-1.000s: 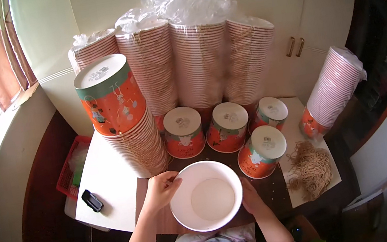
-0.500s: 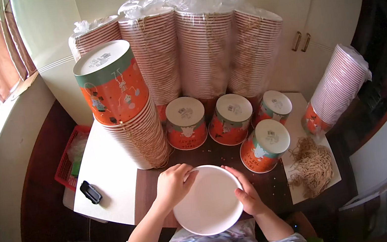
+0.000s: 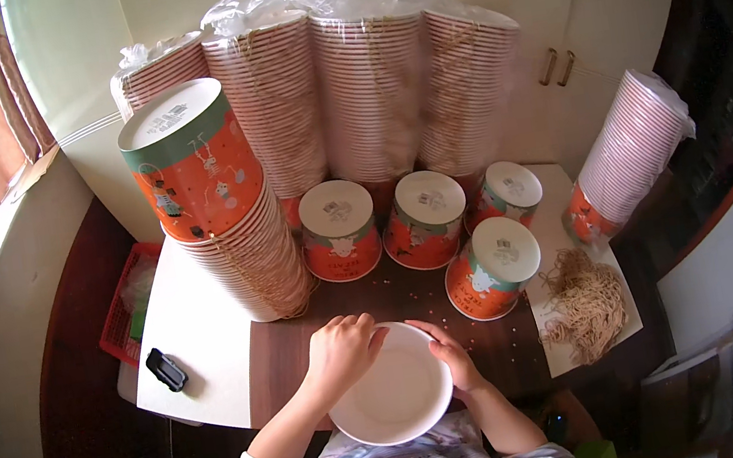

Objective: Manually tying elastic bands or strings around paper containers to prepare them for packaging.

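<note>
Over at the near side, about midway between left and right, there's a round, deep tub (image 3: pixel 393 394), plain smooth white inside right down to its flat floor, held with its wide, rimmed mouth open and turned upward, its outer wall mostly hidden from view.

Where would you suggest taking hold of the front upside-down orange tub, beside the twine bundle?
Grip the orange tub around its side wall, just below the upturned base, probably from above and the near side: it narrows upward, another upturned tub stands behind, and the twine bundle lies to its right.
</note>
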### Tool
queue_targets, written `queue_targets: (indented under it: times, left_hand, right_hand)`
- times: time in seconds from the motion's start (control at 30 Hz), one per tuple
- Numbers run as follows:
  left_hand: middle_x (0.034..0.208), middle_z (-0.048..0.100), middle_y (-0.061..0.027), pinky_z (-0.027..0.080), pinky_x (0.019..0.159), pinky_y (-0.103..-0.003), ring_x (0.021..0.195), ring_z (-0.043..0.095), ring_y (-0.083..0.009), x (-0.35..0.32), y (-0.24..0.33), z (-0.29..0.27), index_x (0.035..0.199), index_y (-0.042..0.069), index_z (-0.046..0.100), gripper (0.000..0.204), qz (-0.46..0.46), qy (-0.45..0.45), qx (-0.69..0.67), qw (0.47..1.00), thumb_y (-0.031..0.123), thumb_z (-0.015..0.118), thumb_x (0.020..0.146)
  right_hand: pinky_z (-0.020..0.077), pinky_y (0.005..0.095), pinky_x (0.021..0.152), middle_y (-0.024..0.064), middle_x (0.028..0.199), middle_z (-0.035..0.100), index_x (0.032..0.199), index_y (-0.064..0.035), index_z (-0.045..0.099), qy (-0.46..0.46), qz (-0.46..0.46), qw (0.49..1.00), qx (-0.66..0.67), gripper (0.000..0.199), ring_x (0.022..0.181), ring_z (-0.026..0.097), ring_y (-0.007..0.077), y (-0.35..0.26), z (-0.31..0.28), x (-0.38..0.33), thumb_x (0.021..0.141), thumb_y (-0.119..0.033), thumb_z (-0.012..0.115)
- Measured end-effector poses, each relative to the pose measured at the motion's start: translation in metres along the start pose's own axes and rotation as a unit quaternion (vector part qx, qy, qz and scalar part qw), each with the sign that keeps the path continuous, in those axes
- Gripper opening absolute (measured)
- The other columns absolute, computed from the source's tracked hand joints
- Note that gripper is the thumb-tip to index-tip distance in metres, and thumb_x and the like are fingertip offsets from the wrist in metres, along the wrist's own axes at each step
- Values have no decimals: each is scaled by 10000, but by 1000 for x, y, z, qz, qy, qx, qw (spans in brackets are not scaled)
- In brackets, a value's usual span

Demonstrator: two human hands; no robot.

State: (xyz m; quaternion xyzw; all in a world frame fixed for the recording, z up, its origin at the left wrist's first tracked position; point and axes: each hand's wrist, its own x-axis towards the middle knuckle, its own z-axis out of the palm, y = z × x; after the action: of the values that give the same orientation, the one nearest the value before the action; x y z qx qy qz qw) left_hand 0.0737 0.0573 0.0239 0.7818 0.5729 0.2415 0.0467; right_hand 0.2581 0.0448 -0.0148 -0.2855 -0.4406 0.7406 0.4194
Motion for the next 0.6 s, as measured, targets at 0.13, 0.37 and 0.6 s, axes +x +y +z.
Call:
queue_targets:
  times: [0.13, 0.37, 0.6]
  left_hand:
    - [615, 558, -79, 464, 520, -344, 607, 572, -242, 4, -2, 6, 664, 59, 529, 246, 12, -6, 31, 999, 284, 580, 748]
    - [626, 565, -70, 467, 517, -337, 619, 576, -219, 9, 4, 11, 682, 58, 533, 225, 9, -24, 68, 997, 269, 579, 744]
    - [628, 569, -71, 459, 536, -348, 597, 569, -236, 12, 6, 20, 678, 62, 532, 278, 65, -7, 79, 995, 324, 559, 766]
  right_hand:
    - [315, 340, 951, 149, 1218, 425, 1255, 23, 308, -7, -7, 1000, 28, 562, 1120, 423, 227, 8, -11, 6, 818, -300, 450]
    - [308, 346, 954, 148, 1204, 440, 1243, 25, 340, -12, 0, 998, 57, 513, 1110, 428, 225, 11, -19, 9, 822, -259, 419]
    - [314, 349, 948, 141, 1205, 441, 1235, 28, 350, -13, -6, 998, 54, 486, 1106, 431, 227, 11, -21, 6, 829, -234, 400]
